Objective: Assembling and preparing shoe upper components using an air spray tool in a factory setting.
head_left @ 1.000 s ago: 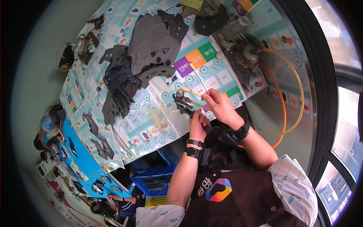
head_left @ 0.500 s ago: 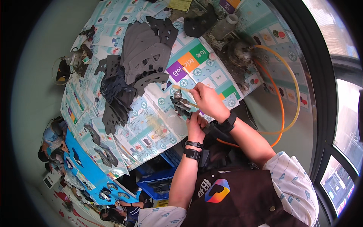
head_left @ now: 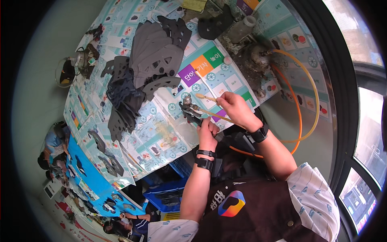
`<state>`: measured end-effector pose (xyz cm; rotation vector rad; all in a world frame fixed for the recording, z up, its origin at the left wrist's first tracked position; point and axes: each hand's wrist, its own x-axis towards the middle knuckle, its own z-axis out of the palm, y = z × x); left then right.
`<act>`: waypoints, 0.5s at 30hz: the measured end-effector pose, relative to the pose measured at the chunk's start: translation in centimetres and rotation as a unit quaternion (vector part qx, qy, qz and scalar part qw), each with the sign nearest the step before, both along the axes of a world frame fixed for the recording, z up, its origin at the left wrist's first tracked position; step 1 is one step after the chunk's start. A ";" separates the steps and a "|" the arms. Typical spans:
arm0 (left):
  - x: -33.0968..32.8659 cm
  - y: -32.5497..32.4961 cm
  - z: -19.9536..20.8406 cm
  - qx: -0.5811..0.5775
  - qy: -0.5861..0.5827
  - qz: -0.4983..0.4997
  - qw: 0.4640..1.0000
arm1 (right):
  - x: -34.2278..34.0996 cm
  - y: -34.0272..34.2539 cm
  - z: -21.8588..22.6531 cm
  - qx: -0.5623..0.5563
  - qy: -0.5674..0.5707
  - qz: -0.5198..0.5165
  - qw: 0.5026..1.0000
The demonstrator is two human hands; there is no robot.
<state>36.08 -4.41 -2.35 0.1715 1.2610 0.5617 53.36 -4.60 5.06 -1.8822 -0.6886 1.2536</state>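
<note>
Head cam: I see the L hand (head_left: 207, 132) closed round the grip of a black spray gun w/ a metal head (head_left: 188, 108), over the paper-covered surface (head_left: 161, 135) nr its edge. The R hand (head_left: 236, 109) pinches a thin, pale-tipped brush (head_left: 207, 97) btwn thumb & fingers, tip just R of the metal head. I've dk grey flat pieces w/ cutouts (head_left: 155, 56) piled beyond; orange hose (head_left: 300, 117) far R.
</note>
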 end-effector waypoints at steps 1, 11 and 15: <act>0.3 0.0 0.1 0.000 -0.001 0.000 1.000 | 0.2 0.1 0.1 0.000 -0.001 0.000 1.000; 0.4 -0.1 0.4 0.018 0.002 -0.011 1.000 | -0.9 0.1 0.4 -0.030 0.035 -0.008 0.999; 1.0 0.0 0.9 0.017 -0.008 -0.016 1.000 | -0.2 0.5 0.7 0.019 0.026 -0.049 0.998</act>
